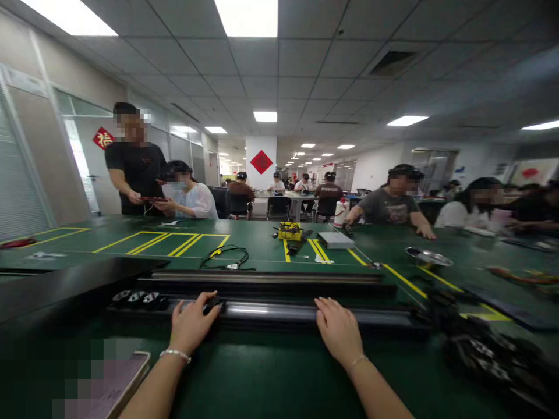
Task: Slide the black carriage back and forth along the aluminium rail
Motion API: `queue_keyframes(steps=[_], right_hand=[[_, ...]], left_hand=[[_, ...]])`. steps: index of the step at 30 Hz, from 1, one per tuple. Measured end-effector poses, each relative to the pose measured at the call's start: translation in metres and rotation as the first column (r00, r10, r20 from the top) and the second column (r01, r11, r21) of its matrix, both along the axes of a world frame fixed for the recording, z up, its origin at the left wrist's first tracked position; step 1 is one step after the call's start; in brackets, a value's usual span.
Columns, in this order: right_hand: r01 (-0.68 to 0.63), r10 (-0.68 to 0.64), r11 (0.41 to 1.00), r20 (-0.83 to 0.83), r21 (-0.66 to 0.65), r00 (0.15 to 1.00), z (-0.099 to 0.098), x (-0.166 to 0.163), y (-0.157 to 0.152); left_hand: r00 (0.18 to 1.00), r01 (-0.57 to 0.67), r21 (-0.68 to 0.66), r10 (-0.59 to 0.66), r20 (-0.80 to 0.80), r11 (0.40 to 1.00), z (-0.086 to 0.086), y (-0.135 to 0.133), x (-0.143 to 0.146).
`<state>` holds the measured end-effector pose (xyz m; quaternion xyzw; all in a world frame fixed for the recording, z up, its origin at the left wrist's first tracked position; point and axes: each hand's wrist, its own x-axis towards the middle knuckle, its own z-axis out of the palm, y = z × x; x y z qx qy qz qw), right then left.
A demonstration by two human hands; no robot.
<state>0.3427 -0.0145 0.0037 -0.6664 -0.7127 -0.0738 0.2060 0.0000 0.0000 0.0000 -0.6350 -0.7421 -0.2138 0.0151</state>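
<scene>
A long, shiny black rail [271, 311] lies crosswise on the green table in front of me. My left hand [194, 326], with a bracelet at the wrist, is closed with thumb and fingers around a small black part [213, 304] on the rail; the fingers partly hide it. Left of that hand, several black-and-white pieces [136, 297] sit in a row on the rail. My right hand [339, 329] lies on the rail's right half, fingers stretched out over its top and holding nothing. Behind this rail runs a second dark rail [262, 279].
A phone [126, 384] lies at lower left, beside a large black panel [65, 291]. Dark cables and parts [484, 349] are heaped at right. Farther back are a black cable loop [225, 256], a yellow box [290, 231], a grey box [335, 240] and a metal dish [428, 256]. Co-workers sit opposite.
</scene>
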Motion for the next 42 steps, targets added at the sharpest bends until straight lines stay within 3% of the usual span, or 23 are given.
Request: queue_keyframes(steps=[42], right_hand=[[0.017,-0.017,1.000,-0.015,-0.010,1.000,0.0011,0.0019,-0.0043]], left_hand=[[0.999,0.043,-0.011,-0.043,0.018,0.999,0.0098,-0.0044,0.0042]])
